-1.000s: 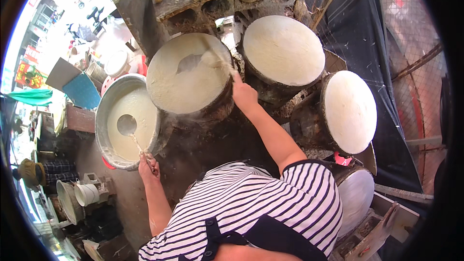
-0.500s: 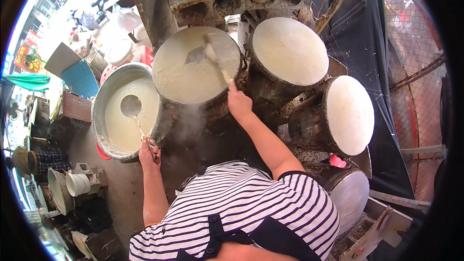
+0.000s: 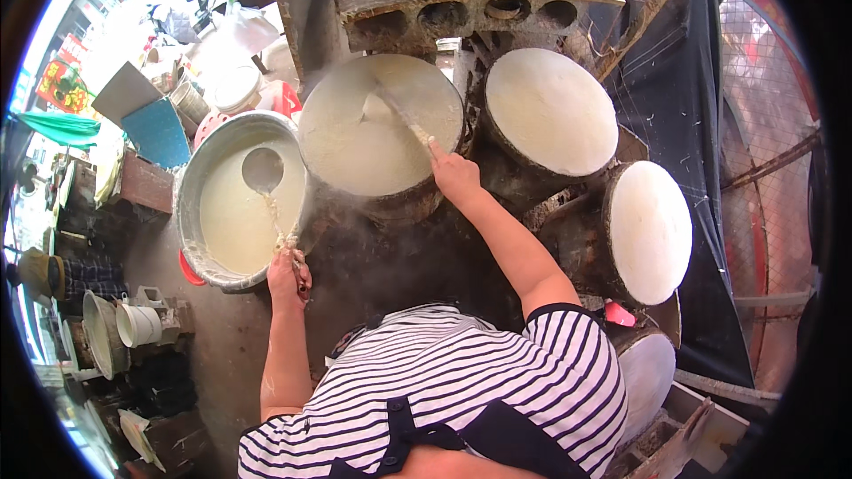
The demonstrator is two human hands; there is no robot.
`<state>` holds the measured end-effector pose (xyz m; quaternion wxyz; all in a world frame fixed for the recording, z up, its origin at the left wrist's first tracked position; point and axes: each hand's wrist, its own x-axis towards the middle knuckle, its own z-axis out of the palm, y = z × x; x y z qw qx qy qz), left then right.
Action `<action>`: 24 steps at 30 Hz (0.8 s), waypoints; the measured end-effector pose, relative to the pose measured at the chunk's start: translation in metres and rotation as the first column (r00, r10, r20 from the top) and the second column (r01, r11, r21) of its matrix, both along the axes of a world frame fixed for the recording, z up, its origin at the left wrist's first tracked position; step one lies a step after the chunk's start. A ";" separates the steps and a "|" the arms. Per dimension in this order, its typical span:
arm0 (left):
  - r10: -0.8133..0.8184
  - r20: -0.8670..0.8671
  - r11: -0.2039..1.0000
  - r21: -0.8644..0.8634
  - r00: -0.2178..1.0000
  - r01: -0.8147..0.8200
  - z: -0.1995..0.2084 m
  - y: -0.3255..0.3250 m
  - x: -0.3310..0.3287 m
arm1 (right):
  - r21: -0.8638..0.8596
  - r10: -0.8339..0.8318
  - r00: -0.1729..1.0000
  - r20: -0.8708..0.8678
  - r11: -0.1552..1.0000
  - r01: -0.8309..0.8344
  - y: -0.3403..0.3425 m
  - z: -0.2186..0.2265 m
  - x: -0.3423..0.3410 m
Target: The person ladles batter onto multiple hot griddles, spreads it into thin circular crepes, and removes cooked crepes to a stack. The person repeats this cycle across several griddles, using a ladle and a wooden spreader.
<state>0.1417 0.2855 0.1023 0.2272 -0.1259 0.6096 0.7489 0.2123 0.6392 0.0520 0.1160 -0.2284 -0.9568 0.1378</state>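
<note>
My left hand is closed round the batter-smeared handle of a ladle. The ladle's round metal bowl is held over pale, creamy batter in a large grey basin. My right hand grips the handle of a batter spreader, index finger along it. The spreader's head, blurred and pale, rests toward the middle of a round griddle coated with a layer of batter. Faint steam hangs round the griddle's edge.
Three more round griddles stand to my right: one beside mine, one nearer, another by my elbow. A block shelf with dark items is behind. White buckets stand at the lower left. Black sheeting and wire mesh line the right.
The spreader has swept across the griddle, and the dark bare patch there is now covered with batter. The ladle stays over the basin. The whole view has shifted slightly.
</note>
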 end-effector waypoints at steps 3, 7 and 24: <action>-0.111 -0.039 0.987 -0.120 0.993 0.106 0.012 0.030 -0.010 | 0.021 0.107 0.994 -0.005 0.994 -0.107 -0.002 -0.019 -0.003; -0.360 -0.164 0.879 -0.390 0.918 0.275 0.014 0.076 -0.040 | -0.089 0.037 0.997 -0.070 0.995 -0.043 -0.020 -0.006 0.014; -0.365 0.257 0.858 0.465 0.895 0.216 0.012 0.112 -0.036 | -0.975 -0.454 0.863 -0.222 0.131 -0.182 -0.199 -0.029 -0.009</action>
